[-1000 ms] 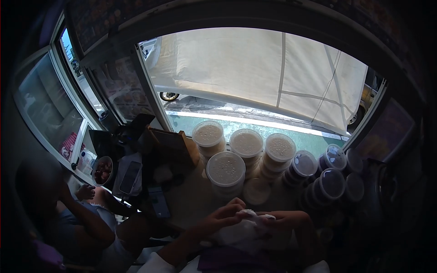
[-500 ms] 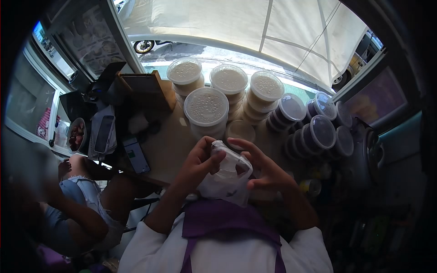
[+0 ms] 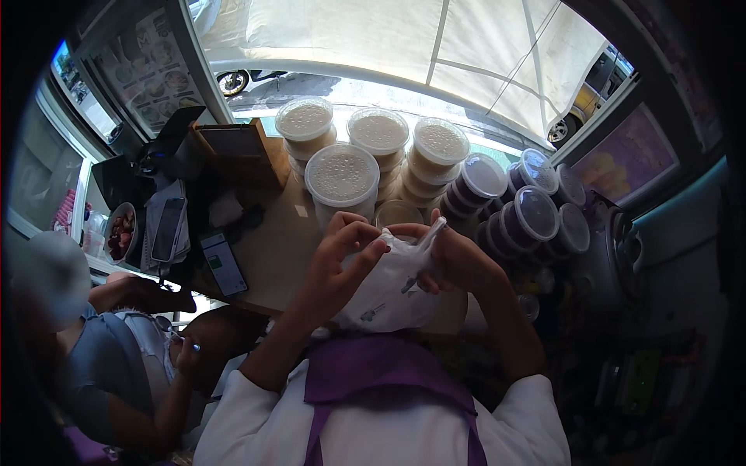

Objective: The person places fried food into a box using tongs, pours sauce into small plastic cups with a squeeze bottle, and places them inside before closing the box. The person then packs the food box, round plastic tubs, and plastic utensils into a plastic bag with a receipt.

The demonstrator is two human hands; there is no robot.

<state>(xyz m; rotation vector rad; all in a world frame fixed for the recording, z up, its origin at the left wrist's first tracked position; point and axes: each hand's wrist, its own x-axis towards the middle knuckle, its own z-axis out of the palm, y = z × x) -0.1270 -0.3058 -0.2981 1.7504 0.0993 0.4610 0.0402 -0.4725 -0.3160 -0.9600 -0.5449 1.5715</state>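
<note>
A white plastic bag (image 3: 388,291) hangs between my two hands, in front of my purple apron. My left hand (image 3: 346,252) pinches the bag's top edge on its left side. On the other side my right hand (image 3: 462,252) has its fingers curled round the bag's right handle, whose tip stands up by the thumb. Small printed marks show on the bag; what is inside, if anything, is hidden. Just beyond my hands stand lidded tubs with pale contents (image 3: 342,179) and a low round clear container (image 3: 399,213), partly covered by my fingers.
Stacked tubs with dark contents (image 3: 536,213) stand to the right. Leftward on the counter (image 3: 268,237) lie a phone (image 3: 223,264), another phone (image 3: 168,229) on papers, a wooden box (image 3: 241,151) and a bowl of reddish items (image 3: 122,233). A person (image 3: 124,365) sits at the left.
My right hand has closed on the bag's handle and pulled it right, so the bag is spread wider. The view has shifted slightly. The seated person's arm has moved.
</note>
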